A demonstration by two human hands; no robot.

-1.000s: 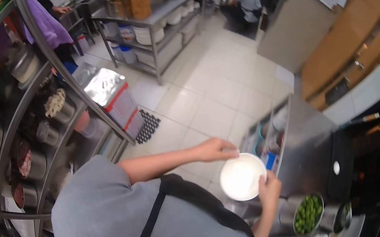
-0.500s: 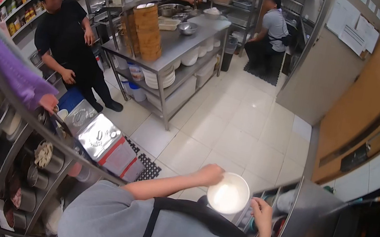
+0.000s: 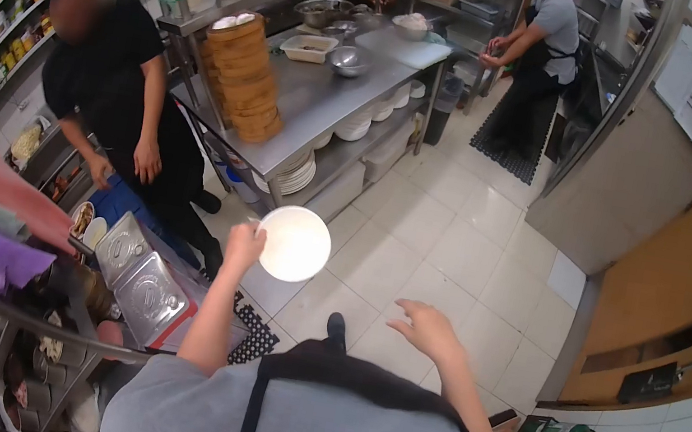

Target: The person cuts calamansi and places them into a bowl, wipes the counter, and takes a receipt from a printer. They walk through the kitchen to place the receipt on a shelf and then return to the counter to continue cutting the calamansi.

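Note:
A round white tub (image 3: 294,245), its rim facing up toward me and its inside pale, is held out over the floor. The fingers of my left hand (image 3: 243,246) are closed around its left rim. To the right, my right hand (image 3: 426,328) hangs in the air, fingers stretched apart and holding nothing. Behind the tub is the front end of the steel worktable (image 3: 282,158), with stacked plates (image 3: 291,175) on its lower shelf.
A person in black (image 3: 117,77) stands at the left by metal-lidded containers (image 3: 147,283). A second person (image 3: 548,48) stands on a black mat (image 3: 505,142) at the back. Bamboo steamers (image 3: 245,80) are stacked on the worktable. At right is a wooden door (image 3: 671,298).
The tub has moved left and away from the steel counter in my left hand; my right hand has come forward with fingers spread. My view has turned, and the person at the back now stands upright.

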